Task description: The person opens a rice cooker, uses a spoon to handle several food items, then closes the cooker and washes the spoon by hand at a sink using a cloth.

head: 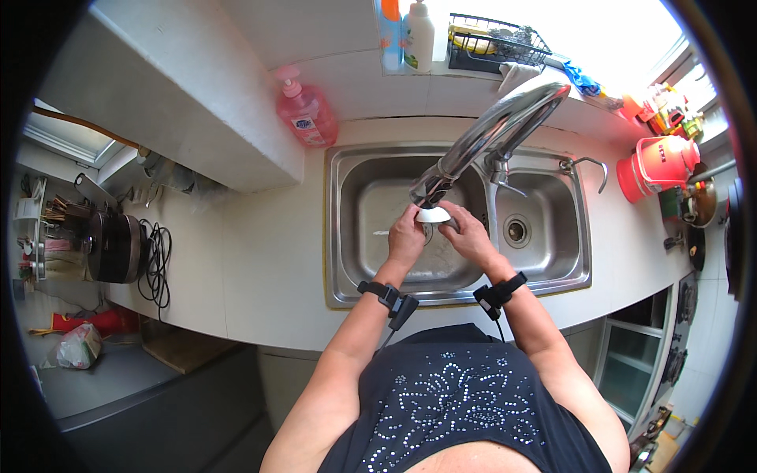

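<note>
Over the large left basin of a stainless steel double sink (pixel 378 278), my left hand (pixel 408 239) grips the left edge of a small white dish or bowl (pixel 433 215). My right hand (pixel 467 232) is at its right side, with a greyish thing, perhaps a cloth or sponge, under the fingers. The dish sits just below the spout of the chrome faucet (pixel 502 124), which partly hides it. Whether water runs cannot be told.
A pink soap pump bottle (pixel 307 115) stands behind the sink's left corner. A wire rack (pixel 497 44) rests on the sill. Further right are a small curved tap (pixel 591 165) and a red jug (pixel 656 168). A black pot (pixel 115 248) and coiled cable (pixel 155 260) lie left.
</note>
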